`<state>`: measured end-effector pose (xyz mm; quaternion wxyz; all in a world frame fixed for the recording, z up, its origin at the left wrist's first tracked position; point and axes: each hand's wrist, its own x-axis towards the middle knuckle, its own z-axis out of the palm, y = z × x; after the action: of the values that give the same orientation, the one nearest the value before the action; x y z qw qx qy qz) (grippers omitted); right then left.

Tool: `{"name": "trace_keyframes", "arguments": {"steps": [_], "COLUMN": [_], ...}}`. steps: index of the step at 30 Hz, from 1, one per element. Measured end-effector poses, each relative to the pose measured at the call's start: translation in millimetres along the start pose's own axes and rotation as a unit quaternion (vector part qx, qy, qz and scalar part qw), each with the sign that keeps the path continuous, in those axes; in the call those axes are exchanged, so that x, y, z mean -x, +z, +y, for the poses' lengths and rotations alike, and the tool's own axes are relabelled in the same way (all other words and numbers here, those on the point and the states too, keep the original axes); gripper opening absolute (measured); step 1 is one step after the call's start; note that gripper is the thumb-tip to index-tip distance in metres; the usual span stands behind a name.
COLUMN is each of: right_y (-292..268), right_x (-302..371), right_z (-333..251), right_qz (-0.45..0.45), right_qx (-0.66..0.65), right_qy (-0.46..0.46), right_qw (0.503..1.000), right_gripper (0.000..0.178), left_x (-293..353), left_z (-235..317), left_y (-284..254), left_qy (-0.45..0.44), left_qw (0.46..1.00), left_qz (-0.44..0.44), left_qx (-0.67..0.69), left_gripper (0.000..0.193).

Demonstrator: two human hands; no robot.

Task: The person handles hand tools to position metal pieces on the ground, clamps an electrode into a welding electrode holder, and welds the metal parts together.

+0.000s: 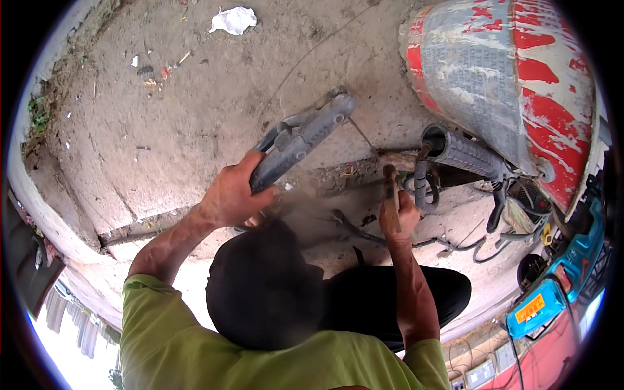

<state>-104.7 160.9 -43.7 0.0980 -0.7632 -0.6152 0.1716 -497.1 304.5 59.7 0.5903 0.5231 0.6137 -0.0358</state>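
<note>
My left hand (pixel 235 190) is wrapped round the lower end of a long dark grey metal arm (pixel 305 138). The arm has bolt holes and a rounded far end, which is raised up and to the right. A brownish tool with a short wooden-looking handle (pixel 391 195) sits upright in my closed right hand (pixel 399 218); its exact kind is unclear. Just right of that hand are a ribbed grey tube (pixel 465 155) with an open round end and a curved black piece (pixel 426 185). A dark rounded cap (pixel 260 286) covers the lower middle.
A dented red, grey and white drum (pixel 481 71) leans at the upper right. Black cable (pixel 455 247) winds over the ground. Teal power-tool items (pixel 536 305) stand at the far right. A white scrap (pixel 234 21) lies far off; a concrete edge (pixel 58 221) runs along the left.
</note>
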Motion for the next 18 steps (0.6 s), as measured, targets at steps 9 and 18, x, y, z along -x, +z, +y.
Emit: {"name": "trace_keyframes", "arguments": {"steps": [9, 18], "right_y": [-0.5, -2.2], "right_x": [9.8, 6.3], "right_z": [5.0, 1.1], "right_qz": [-0.088, -0.104], "right_qx": [-0.049, -0.033], "right_qy": [0.077, 0.105], "right_qw": [0.992, 0.988], "right_gripper": [0.042, 0.039], "left_x": [-2.0, -5.1], "left_z": [-6.6, -4.4], "left_y": [1.7, -2.6], "left_qy": [0.02, -0.001], "left_qw": [1.0, 1.0], "left_qz": [0.001, -0.022], "left_qx": [-0.001, 0.006], "left_gripper": [0.051, 0.053]}}
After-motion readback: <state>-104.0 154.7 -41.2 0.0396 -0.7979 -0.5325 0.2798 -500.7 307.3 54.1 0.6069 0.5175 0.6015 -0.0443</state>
